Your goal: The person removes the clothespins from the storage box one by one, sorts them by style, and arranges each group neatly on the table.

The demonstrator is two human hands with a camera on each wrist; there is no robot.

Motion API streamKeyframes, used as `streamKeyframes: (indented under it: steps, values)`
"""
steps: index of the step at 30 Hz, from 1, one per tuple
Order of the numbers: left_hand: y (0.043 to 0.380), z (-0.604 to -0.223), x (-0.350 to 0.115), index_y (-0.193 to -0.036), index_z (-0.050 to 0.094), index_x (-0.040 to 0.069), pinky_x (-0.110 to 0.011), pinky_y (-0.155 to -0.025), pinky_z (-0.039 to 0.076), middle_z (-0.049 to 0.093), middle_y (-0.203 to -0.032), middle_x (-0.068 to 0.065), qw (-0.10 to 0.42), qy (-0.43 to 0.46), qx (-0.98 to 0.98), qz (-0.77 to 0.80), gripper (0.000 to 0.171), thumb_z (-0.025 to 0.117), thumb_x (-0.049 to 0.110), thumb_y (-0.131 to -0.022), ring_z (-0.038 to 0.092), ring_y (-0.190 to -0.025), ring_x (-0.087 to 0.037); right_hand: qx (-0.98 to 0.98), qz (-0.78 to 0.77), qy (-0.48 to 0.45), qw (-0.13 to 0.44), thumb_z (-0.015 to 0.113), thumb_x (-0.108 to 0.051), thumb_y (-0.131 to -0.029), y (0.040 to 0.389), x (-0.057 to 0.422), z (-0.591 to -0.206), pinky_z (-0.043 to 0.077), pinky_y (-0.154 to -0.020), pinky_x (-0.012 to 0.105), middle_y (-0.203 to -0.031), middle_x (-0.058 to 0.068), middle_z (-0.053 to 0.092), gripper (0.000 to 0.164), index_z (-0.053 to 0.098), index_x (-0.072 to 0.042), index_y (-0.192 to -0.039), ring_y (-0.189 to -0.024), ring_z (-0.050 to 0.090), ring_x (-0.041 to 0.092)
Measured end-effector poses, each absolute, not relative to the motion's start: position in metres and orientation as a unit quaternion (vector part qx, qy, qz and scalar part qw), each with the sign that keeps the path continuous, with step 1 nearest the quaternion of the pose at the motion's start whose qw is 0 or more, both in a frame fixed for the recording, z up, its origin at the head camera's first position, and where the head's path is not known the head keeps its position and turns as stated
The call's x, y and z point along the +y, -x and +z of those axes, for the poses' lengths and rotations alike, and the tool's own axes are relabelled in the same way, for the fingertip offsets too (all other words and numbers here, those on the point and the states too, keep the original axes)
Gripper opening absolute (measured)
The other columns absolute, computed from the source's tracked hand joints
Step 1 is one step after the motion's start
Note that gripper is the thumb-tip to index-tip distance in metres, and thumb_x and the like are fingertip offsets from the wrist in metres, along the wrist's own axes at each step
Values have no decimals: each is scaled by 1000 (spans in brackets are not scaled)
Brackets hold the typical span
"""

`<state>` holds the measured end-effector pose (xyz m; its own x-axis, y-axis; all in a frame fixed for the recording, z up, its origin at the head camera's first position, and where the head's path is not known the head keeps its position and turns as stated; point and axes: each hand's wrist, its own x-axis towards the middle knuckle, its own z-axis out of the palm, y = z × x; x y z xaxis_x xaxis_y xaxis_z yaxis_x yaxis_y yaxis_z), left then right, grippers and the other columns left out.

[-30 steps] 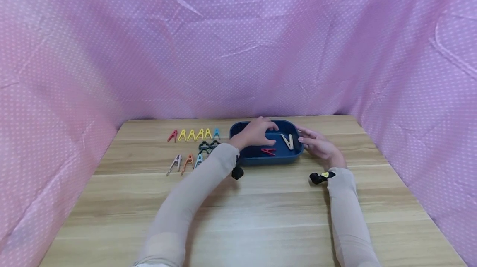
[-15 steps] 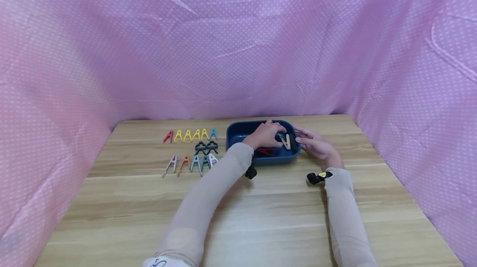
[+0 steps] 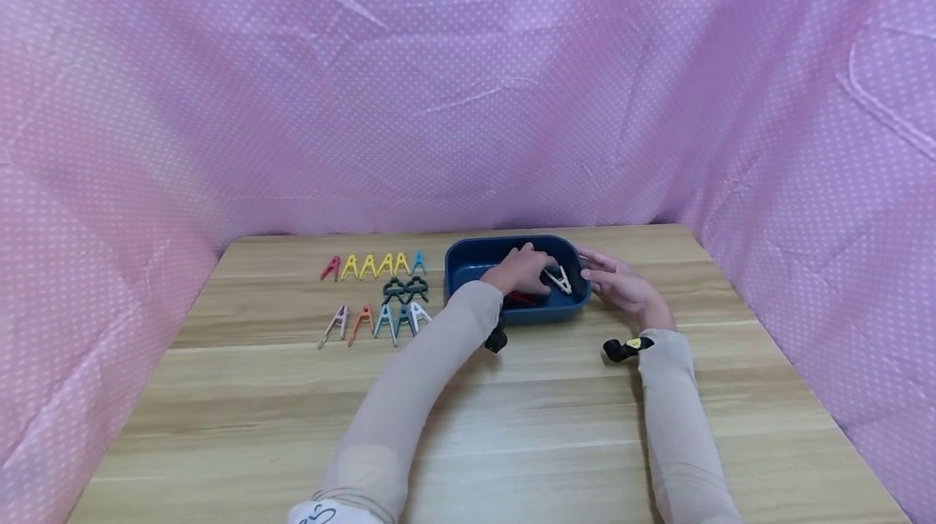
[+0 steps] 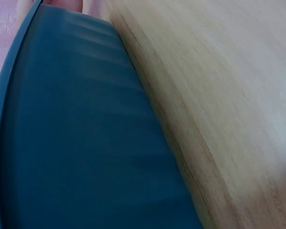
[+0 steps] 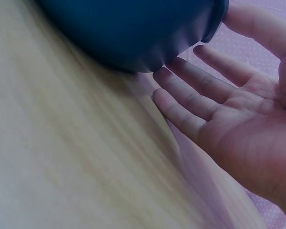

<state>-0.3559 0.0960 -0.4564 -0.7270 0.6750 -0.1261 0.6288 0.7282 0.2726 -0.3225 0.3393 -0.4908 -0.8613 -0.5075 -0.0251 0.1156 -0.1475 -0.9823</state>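
A dark blue basin point(image 3: 468, 257) stands near the table's back edge. Inside it, my left hand point(image 3: 521, 270) pinches a beige clothespin point(image 3: 560, 281) by one leg, with the fingertips partly hidden. A red clothespin point(image 3: 521, 298) lies in the basin under this hand, half covered. My right hand point(image 3: 621, 287) is at the basin's right end, its fingers extended along the outer wall. In the right wrist view the thumb of the right hand point(image 5: 248, 109) touches the rim. The left wrist view shows mostly the basin's front wall point(image 4: 86, 119).
Left of the basin, a back row holds a red clothespin point(image 3: 331, 267), several yellow clothespins point(image 3: 368, 266) and a blue one. Two dark green clips point(image 3: 405, 290) lie below, then a front row with an orange clothespin point(image 3: 362, 321) and others. Pink dotted cloth point(image 3: 468, 101) surrounds the table.
My left hand has moved right and down within the basin to the beige clothespin, which has turned slightly. The right hand stays at the basin's right end.
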Motion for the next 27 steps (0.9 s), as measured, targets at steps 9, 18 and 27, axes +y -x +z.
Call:
streamKeyframes:
  steps: [9, 18, 27]
  values:
    - [359, -459, 84, -111, 74, 21, -36, -97, 40, 68, -110, 7, 77, -343, 930, 112, 18, 71, 29, -96, 46, -102, -16, 619, -743, 148, 207, 42, 5, -104, 321, 339, -491, 49, -100, 20, -136, -4, 61, 57, 24, 2, -158, -121, 61, 7]
    - [360, -461, 75, -89, 72, 22, -36, -92, 38, 63, -96, 7, 64, -349, 928, 116, 9, 74, 30, -93, 46, -99, -16, 619, -742, 147, 209, 41, 6, -104, 323, 338, -494, 49, -101, 21, -136, -6, 60, 58, 22, 2, -159, -122, 60, 7]
    - [358, -458, 73, -81, 70, 21, -36, -91, 38, 62, -98, 6, 57, -355, 926, 116, 14, 73, 26, -93, 45, -98, -17, 608, -750, 160, 203, 40, 8, -104, 322, 340, -495, 49, -101, 21, -137, -5, 59, 53, 34, -5, -155, -122, 60, 6]
